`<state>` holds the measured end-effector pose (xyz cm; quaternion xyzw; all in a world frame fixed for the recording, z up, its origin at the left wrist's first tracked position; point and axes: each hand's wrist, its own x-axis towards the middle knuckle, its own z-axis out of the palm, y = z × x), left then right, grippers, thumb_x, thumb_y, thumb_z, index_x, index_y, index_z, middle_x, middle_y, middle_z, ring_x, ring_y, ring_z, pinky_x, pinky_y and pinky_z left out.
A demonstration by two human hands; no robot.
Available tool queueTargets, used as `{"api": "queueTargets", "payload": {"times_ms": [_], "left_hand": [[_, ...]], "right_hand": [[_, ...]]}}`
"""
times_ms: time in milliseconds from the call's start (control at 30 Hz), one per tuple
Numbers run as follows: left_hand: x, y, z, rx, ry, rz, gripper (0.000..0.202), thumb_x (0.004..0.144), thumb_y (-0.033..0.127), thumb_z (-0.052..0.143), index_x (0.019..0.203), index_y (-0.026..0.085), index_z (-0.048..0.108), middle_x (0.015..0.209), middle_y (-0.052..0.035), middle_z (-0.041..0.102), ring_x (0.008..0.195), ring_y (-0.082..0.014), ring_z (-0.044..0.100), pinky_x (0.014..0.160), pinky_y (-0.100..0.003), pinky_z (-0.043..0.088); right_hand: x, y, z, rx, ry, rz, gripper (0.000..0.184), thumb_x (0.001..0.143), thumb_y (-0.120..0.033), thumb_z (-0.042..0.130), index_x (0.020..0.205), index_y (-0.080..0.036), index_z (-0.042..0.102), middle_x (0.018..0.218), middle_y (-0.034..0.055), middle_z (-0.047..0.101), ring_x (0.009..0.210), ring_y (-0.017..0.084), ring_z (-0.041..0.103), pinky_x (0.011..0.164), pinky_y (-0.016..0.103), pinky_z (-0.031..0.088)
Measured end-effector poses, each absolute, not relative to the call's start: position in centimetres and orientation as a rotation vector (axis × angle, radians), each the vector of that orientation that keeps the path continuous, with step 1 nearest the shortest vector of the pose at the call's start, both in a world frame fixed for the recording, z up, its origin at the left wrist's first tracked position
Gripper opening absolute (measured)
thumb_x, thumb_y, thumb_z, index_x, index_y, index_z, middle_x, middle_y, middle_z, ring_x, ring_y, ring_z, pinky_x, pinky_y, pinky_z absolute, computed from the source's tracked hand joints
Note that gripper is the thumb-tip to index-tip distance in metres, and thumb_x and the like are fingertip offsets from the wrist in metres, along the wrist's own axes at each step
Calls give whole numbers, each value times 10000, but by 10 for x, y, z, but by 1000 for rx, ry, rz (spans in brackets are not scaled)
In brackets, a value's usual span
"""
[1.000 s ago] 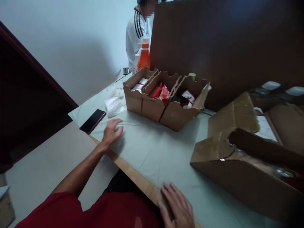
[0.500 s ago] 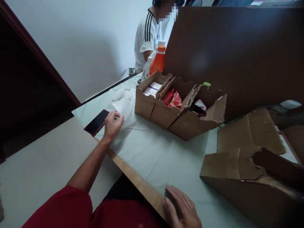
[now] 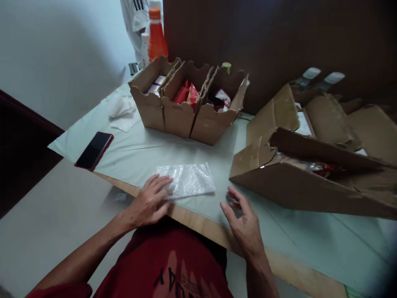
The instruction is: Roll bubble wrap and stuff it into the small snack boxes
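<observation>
A clear bubble-wrap bag (image 3: pixel 192 180) lies flat on the table near its front edge. My left hand (image 3: pixel 152 199) rests on the bag's left end, fingers stretched out and pressed flat. To the right of the bag, my right hand (image 3: pixel 243 215) hovers just above the table with fingers curved and apart, holding nothing and not touching the bag. More bubble-wrap (image 3: pixel 122 111) sits in a loose pile at the back left. A dark phone in a red case (image 3: pixel 94 151) lies by the table's left front edge.
Behind the bag stand three cardboard bins (image 3: pixel 178 120) holding white boxes, red packets and dark items. More cardboard boxes (image 3: pixel 279 182) occupy the right side. An orange drink bottle (image 3: pixel 156 39) stands at the back, near a person in a white sleeve (image 3: pixel 139 16). A dark panel (image 3: pixel 263 37) rises behind.
My left hand has brought a bubble-wrap bag from the pile to the table in front of me. My right hand has lifted off the table edge. The view has turned rightward and down.
</observation>
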<state>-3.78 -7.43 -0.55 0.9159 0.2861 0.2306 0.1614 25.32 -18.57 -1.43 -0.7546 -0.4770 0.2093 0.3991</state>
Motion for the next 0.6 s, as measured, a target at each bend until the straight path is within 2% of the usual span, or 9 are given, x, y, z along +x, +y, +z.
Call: {"api": "queueTargets", "payload": {"times_ms": [100, 167, 233, 333, 467, 533, 600], "left_hand": [[-43, -67, -17, 2524, 1235, 836, 274, 908, 218, 592, 1180, 196, 613, 1354, -166, 640, 1313, -319, 579, 1095, -527, 487], [-42, -61, -30, 2480, 1448, 816, 353, 879, 276, 643, 1220, 189, 614, 1348, -176, 635, 1325, -371, 559, 1078, -574, 488], [-39, -55, -42, 2463, 1498, 767, 283, 857, 271, 654, 1128, 188, 650, 1328, -180, 644, 1339, -404, 540, 1073, -607, 480], [-35, -54, -42, 2443, 1418, 874, 68, 882, 180, 593, 925, 195, 643, 1330, -179, 642, 1335, -387, 553, 1058, -595, 494], [-35, -65, -10, 2448, 1155, 1170, 155, 871, 66, 576, 933, 207, 595, 1501, -163, 523, 1433, -337, 480, 1119, -560, 456], [-39, -74, 7, 2516, 852, 1068, 220, 843, 36, 573, 971, 214, 593, 1516, -149, 523, 1449, -317, 469, 1159, -553, 422], [-47, -82, 17, 2516, 564, 772, 269, 824, 75, 584, 1050, 220, 604, 1455, -138, 595, 1420, -306, 507, 1192, -559, 388]], "right_hand": [[250, -161, -21, -1908, -1460, 326, 498, 933, -535, 607, 1309, -213, 652, 1383, 152, 653, 1226, 326, 622, 986, 507, 524], [243, -140, -27, -1944, -1609, 199, 415, 936, -462, 614, 1233, -182, 690, 1365, 173, 660, 1210, 348, 621, 996, 534, 502], [236, -124, -33, -1968, -1712, 121, 265, 927, -365, 624, 1075, -173, 733, 1314, 179, 688, 1138, 351, 647, 950, 528, 507], [231, -120, -37, -1880, -1704, 34, 139, 928, -248, 596, 913, -199, 725, 1293, 143, 705, 1094, 318, 661, 912, 488, 506], [237, -148, -32, -1659, -1521, 93, 137, 938, -212, 573, 913, -230, 706, 1384, 93, 659, 1191, 270, 631, 980, 460, 491], [248, -168, -29, -1611, -1464, 260, 196, 935, -180, 536, 926, -243, 722, 1446, 73, 617, 1274, 252, 596, 1023, 451, 487], [263, -190, -31, -1616, -1453, 421, 278, 926, -150, 489, 918, -254, 746, 1449, 57, 617, 1302, 236, 587, 1046, 443, 488]]}}
